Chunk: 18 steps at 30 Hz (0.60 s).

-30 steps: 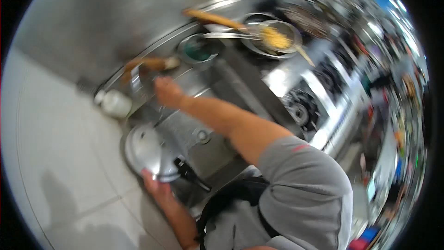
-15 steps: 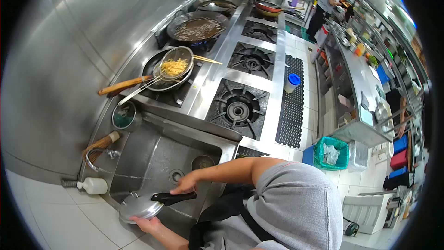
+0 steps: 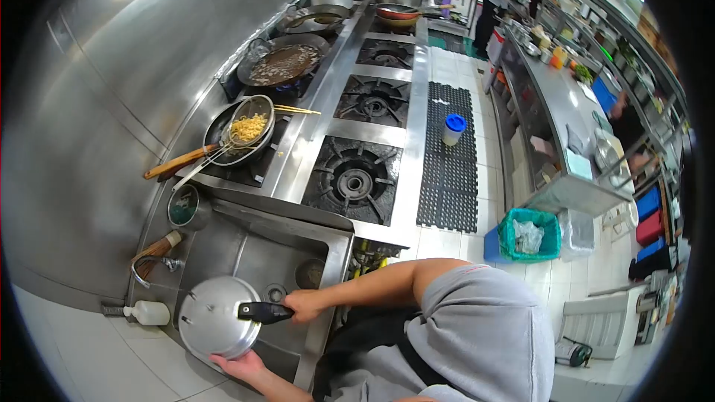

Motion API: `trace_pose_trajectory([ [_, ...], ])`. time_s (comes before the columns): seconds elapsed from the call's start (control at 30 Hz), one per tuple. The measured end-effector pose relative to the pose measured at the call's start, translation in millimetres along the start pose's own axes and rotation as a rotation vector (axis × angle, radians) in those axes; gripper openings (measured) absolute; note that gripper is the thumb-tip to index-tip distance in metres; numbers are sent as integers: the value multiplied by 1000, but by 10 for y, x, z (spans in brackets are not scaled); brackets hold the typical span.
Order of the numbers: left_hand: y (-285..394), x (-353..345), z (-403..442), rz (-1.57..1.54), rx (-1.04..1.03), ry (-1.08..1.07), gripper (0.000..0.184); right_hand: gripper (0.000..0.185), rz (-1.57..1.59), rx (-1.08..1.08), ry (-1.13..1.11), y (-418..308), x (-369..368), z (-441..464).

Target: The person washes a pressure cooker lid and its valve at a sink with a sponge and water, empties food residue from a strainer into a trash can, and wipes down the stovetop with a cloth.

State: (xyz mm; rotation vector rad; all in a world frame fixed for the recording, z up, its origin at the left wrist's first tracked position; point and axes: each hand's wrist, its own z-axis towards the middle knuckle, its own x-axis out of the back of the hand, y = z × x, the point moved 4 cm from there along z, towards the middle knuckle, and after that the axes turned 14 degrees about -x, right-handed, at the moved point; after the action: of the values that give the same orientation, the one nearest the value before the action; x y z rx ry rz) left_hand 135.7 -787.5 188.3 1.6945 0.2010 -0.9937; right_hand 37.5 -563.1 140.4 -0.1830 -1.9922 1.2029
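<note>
Standing at a deep grey steel sink [image 3: 263, 256], beside a long silver steel stove [image 3: 298, 171], with both arms stretched over the basin. Holding a round silver metal lid [image 3: 216, 321] there, top side up, above the near part of the sink: grasped by its stubby black plastic handle [image 3: 264, 313] in the right hand [image 3: 302, 305], and gripped at the rim by the fingers of the left hand [image 3: 240, 365]. Already taken up in both hands, to judge by this, and not yet released or set down. Impossible to tell whether washed or not; no running water to be seen at the curved silver metal tap [image 3: 173, 263]. On the stove, already lifted into a round wire-mesh strainer [image 3: 261, 102] over a black pan [image 3: 216, 125], and not yet tipped out: pale yellow food pieces [image 3: 248, 129]. Beyond the lid, near the sink's edge, and touched by neither hand: a small white plastic bottle [image 3: 153, 313].
</note>
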Motion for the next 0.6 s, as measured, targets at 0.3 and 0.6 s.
trace_pose_trajectory([
  [0.3, 95, -725, -308, -329, 203, -525, 71, 38, 63, -8, 496, -109, 559, -1377],
  [0.6, -597, -1650, -1811, -314, 669, -1027, 78, 42, 45, -261, 951, 670, 633, -3267],
])
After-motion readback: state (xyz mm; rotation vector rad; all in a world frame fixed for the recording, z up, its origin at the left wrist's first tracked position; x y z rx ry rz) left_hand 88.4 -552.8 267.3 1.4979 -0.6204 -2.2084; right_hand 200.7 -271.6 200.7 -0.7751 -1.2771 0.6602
